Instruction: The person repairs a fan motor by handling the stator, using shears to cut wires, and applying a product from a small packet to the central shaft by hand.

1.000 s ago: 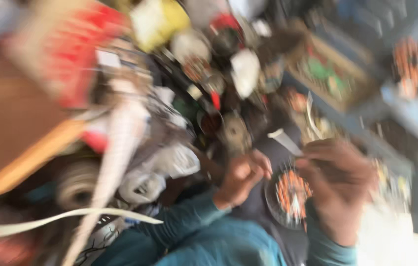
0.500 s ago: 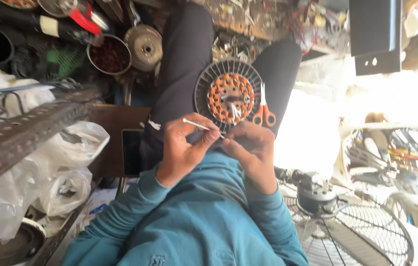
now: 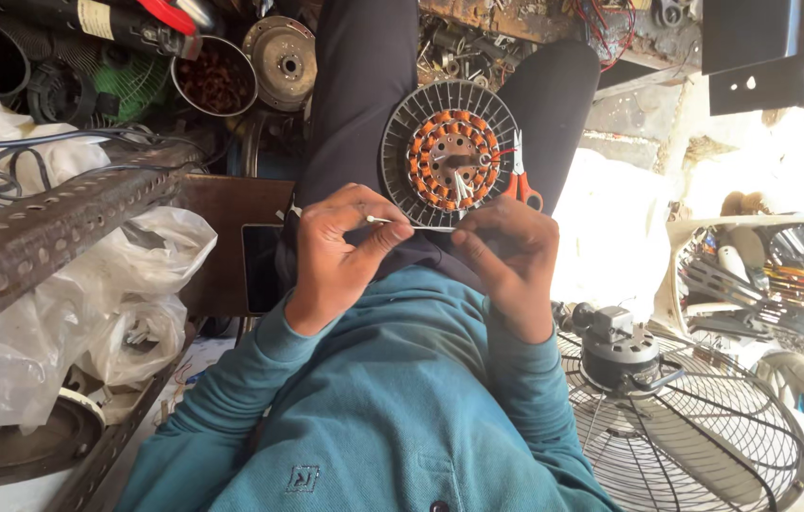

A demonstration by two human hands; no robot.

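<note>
A round fan motor stator (image 3: 449,152) with orange-copper coils and a grey finned rim rests on my lap between my dark trouser legs. Short white leads stick out near its centre. My left hand (image 3: 340,251) pinches one end of a thin white wire sleeve (image 3: 411,226), held level just below the stator. My right hand (image 3: 506,261) grips the other end with fingers curled. Orange-handled scissors (image 3: 520,182) lie against the stator's right rim, just above my right hand.
A perforated rusty metal angle bar (image 3: 51,232) and white plastic bags (image 3: 127,284) crowd the left. A wire fan guard with a motor (image 3: 630,356) lies at the lower right. Tins, a round metal part (image 3: 279,62) and scrap sit beyond my knees.
From a blurred sweep over clutter a second ago, the view has settled on my lap. Since half a second ago my hands stay together at the stator, holding the thin white sleeve more level.
</note>
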